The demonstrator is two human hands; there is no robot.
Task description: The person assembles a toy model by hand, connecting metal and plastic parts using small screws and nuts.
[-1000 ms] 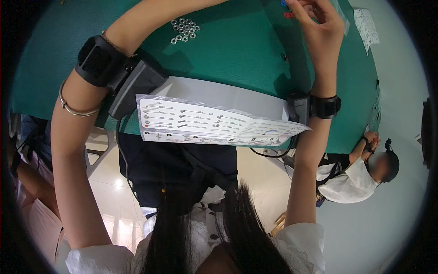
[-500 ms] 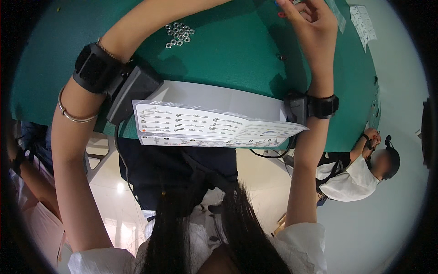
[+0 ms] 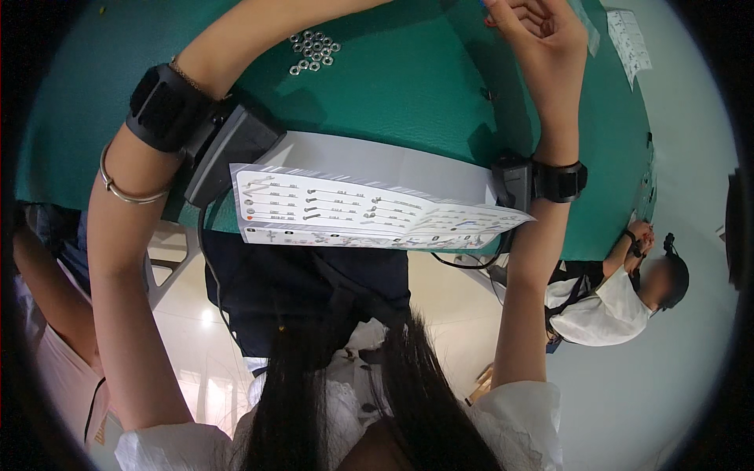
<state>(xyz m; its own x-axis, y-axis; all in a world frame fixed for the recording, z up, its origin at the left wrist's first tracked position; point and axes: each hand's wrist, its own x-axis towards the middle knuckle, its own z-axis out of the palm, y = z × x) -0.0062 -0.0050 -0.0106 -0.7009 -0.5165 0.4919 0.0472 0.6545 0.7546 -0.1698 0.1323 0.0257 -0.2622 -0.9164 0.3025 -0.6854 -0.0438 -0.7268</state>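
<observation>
A small, glossy red piece (image 3: pixel 490 21) shows at the thumb tip of the right hand (image 3: pixel 550 27), at the upper edge of the view, with a small bright-blue bit (image 3: pixel 483 3) just above it. The right fingers curl toward the palm; whether they and the thumb pinch either piece, I cannot tell. The left hand lies beyond the upper edge, so its fingers cannot be judged. A loose grip could let the red piece drop.

Below the left forearm (image 3: pixel 267 31), a cluster of silver hexagonal metal nuts (image 3: pixel 314 51) lies loose on the green, smooth-topped counter (image 3: pixel 393 94); a low sweep of that arm could scatter them. A tiny dark piece (image 3: pixel 490 96) beside the right wrist could be brushed away likewise.

Nearer the body, a folded white printed paper sheet (image 3: pixel 338 204) overhangs the counter's edge between two black wrist-mounted boxes; either box could drag it off. The hanging black cable (image 3: pixel 206 243) might snag too.
</observation>
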